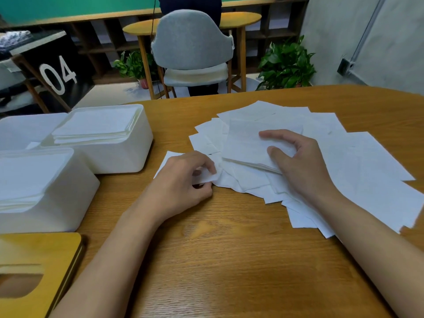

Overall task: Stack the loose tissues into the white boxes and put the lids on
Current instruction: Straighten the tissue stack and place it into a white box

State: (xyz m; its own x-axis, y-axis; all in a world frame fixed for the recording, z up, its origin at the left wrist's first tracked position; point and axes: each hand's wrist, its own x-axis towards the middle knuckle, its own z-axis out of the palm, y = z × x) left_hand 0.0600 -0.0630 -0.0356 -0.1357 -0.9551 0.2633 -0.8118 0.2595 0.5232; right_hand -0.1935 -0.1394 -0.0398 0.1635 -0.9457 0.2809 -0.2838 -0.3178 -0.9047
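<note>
Left grip [183,177] pinches one crinkled tissue [210,178]; right grip [296,161] curls round a thin square tissue stack [247,145].

surface: wooden table [229,260] | left edge: white boxes [124,154], 1 wooden lid [46,249] | centre-right: loose tissues [367,171] spread flat

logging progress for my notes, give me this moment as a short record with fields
left hand: pinches one tissue at the spread's edge
right hand: holds a tissue stack above the spread
loose tissues: fanned over the wooden table
near white box: open, full of tissues
far white box: open, full of tissues
wooden lid: off the boxes, at the table's near left
</note>
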